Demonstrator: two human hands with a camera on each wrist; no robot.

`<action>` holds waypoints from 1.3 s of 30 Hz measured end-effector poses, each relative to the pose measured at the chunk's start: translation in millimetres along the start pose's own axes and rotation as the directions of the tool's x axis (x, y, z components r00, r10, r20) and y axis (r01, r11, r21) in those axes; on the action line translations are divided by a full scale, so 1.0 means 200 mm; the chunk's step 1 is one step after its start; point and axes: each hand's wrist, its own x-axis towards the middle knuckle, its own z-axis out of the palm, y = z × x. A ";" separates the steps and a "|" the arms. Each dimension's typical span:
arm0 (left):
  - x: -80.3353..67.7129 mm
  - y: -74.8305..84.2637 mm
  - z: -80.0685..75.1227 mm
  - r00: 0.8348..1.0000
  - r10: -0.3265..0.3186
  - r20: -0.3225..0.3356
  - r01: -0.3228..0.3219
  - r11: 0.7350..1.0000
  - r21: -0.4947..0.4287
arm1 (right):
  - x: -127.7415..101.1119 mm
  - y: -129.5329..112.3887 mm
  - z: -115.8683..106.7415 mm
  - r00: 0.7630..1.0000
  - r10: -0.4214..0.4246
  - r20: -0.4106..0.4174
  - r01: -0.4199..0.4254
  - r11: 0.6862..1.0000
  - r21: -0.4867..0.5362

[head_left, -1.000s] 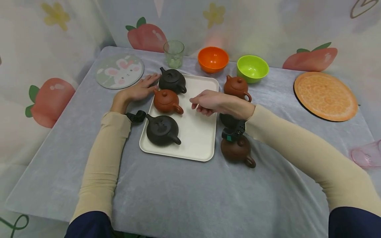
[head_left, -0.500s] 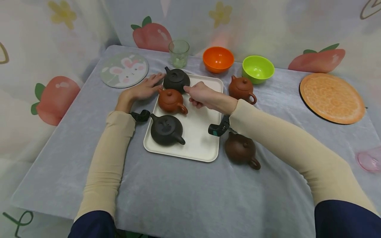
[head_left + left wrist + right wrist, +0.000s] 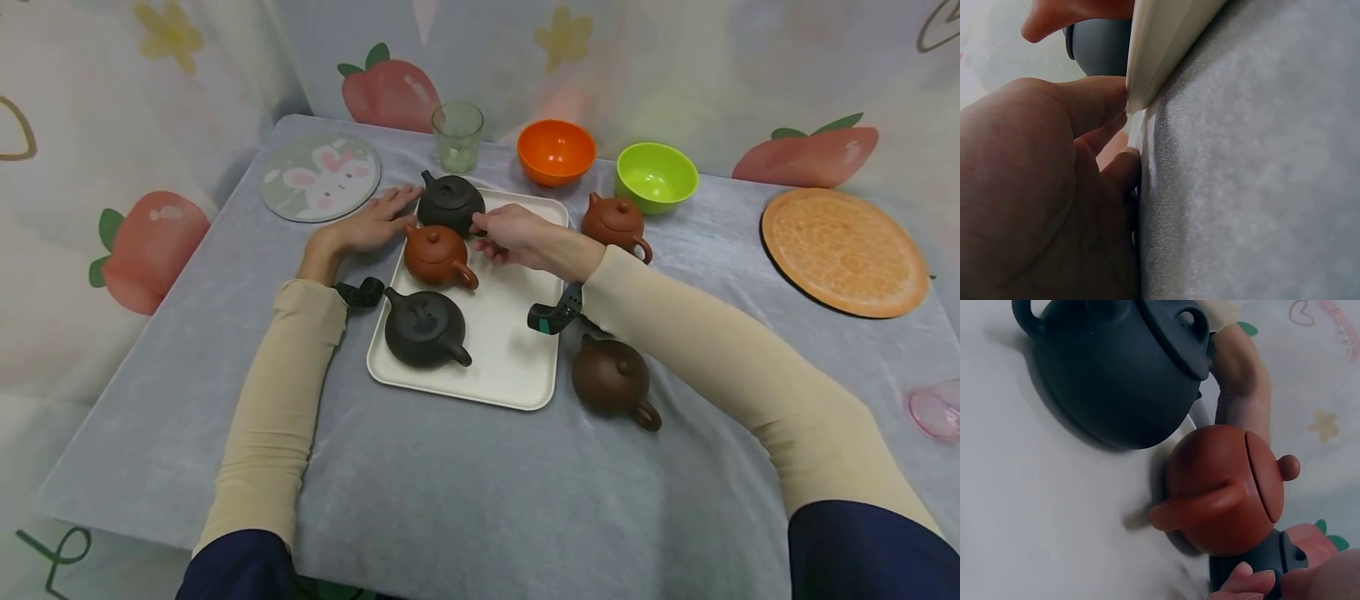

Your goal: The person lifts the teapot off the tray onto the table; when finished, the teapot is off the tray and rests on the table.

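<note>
A white tray carries three teapots: a dark one at the back, a red-brown one in the middle and a dark one at the front. My right hand pinches the handle of the back dark teapot; fingertips show on it, beside the red-brown teapot. My left hand lies flat on the cloth at the tray's left edge. Its thumb touches the tray rim.
Right of the tray, a reddish teapot and a dark brown teapot stand on the grey cloth. Behind are a glass, an orange bowl and a green bowl. A rabbit mat lies back left, an orange mat right.
My right hand has moved left and back, from over the tray's middle to the back dark teapot's handle. The left hand has stayed by the tray's edge.
</note>
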 end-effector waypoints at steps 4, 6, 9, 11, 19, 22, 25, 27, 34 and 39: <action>0.00 0.00 0.00 1.000 -0.004 0.002 0.004 1.000 -0.003 | 0.00 0.00 -0.01 1.000 -0.006 -0.018 0.006 0.999 -0.045; 0.00 -0.01 0.00 1.000 -0.004 0.000 0.004 1.000 -0.003 | 0.00 0.00 -0.01 1.000 -0.008 -0.026 0.006 0.998 -0.062; 0.00 -0.01 -0.01 1.000 -0.001 0.002 0.001 1.000 -0.001 | -0.01 -0.01 0.00 0.999 0.012 -0.034 -0.014 0.998 -0.066; 0.00 -0.02 -0.01 1.000 0.001 0.004 -0.001 1.000 -0.003 | -0.01 -0.01 0.00 0.999 0.030 -0.043 -0.033 0.997 -0.065; 0.01 -0.01 0.00 1.000 -0.001 0.013 0.001 1.000 -0.007 | -0.01 0.01 -0.01 0.997 0.051 -0.057 -0.053 0.998 -0.040; 0.01 0.00 0.00 1.000 0.005 0.010 -0.005 1.000 -0.001 | -0.01 0.02 -0.04 0.997 0.053 -0.059 -0.055 0.998 -0.029; 0.01 0.01 0.00 1.000 0.004 0.010 -0.004 1.000 0.004 | -0.02 0.03 -0.06 0.996 0.066 -0.059 -0.068 0.997 -0.024; 0.02 0.01 -0.01 1.000 0.000 0.012 0.000 1.000 0.009 | -0.03 0.04 -0.07 0.996 0.075 -0.055 -0.076 0.997 -0.021; 0.02 0.01 -0.01 1.000 -0.004 0.013 0.004 1.000 0.005 | -0.06 0.06 -0.11 0.993 0.110 -0.034 -0.110 0.994 -0.005; 0.01 0.01 0.00 1.000 0.003 0.006 -0.003 1.000 0.010 | -0.08 0.09 -0.14 0.994 0.107 -0.005 -0.107 0.994 -0.001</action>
